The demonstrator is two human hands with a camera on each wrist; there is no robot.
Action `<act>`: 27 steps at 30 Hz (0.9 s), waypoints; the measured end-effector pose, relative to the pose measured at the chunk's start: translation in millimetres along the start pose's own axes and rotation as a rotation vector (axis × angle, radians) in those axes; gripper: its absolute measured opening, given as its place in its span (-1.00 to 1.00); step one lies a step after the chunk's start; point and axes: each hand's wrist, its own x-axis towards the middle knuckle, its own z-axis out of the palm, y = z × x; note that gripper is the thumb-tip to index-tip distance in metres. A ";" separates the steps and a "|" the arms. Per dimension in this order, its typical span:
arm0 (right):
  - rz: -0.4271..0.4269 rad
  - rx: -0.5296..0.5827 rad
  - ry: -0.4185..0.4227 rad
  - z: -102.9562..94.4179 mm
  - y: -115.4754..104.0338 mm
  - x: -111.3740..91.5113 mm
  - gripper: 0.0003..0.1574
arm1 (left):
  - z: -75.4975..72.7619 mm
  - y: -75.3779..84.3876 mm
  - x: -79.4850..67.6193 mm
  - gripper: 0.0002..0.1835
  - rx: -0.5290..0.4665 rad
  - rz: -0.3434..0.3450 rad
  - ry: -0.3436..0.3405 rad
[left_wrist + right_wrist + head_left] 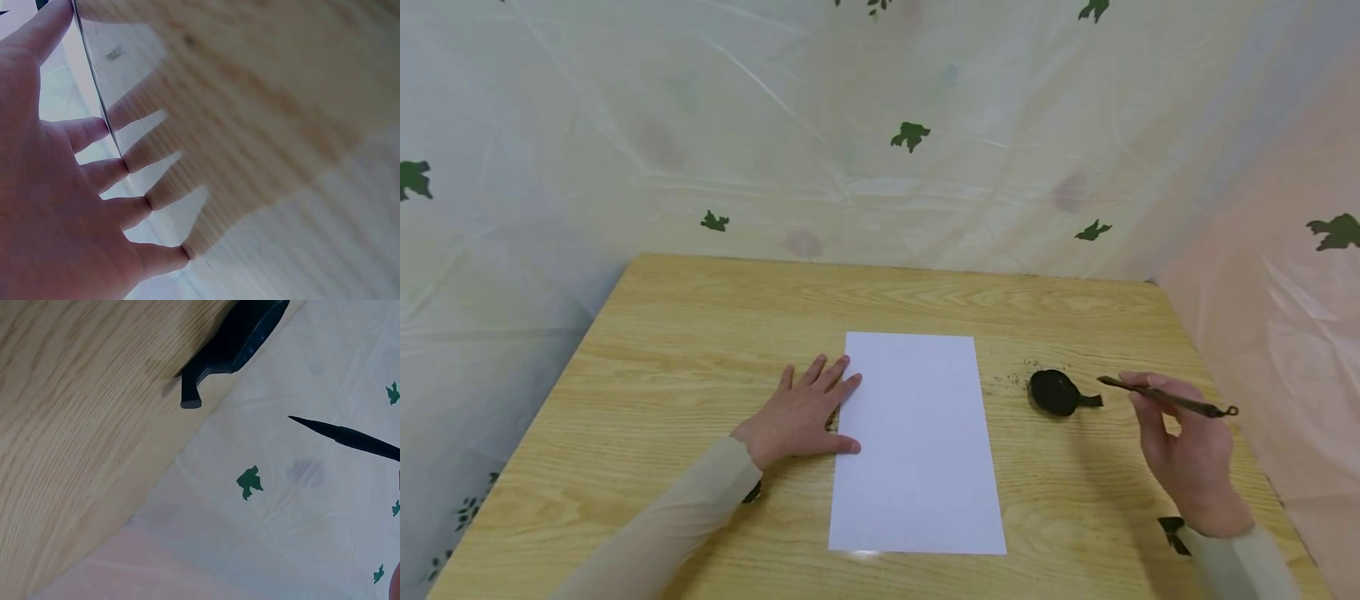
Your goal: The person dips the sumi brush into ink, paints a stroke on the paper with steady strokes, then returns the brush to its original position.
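Observation:
A white sheet of paper [917, 442] lies lengthwise on the wooden table. My left hand [801, 417] is spread flat at its left edge, thumb and some fingertips over the paper. In the left wrist view the fingers [131, 212] are straight and their tips touch the tabletop. My right hand [1187, 450] pinches a dark writing brush [1172, 398] between thumb and fingers, held above the table with its pointed tip [306, 422] toward the left. Just left of that tip sits a small black ink dish [1054, 393] with a short handle.
Small dark specks [1026, 375] dot the wood around the dish. The table [737, 308] backs onto a pale sheet [820, 150] with green leaf-like prints, and a pinkish sheet [1285, 333] hangs along its right side.

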 end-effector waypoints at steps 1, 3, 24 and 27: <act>0.025 0.017 0.012 0.8 0.2 0.3 -0.56 | -0.1 0.1 0.0 0.08 0.001 0.000 0.001; 0.084 0.077 0.033 1.9 1.3 -0.1 -0.59 | 0.0 0.2 0.1 0.08 0.000 -0.001 0.000; 0.346 0.500 0.172 10.5 23.6 -5.4 -0.64 | -0.4 0.6 0.0 0.10 0.006 -0.006 -0.009; 0.386 0.466 0.148 10.3 26.2 -9.2 -0.64 | -0.6 0.3 -0.4 0.09 0.005 -0.001 -0.004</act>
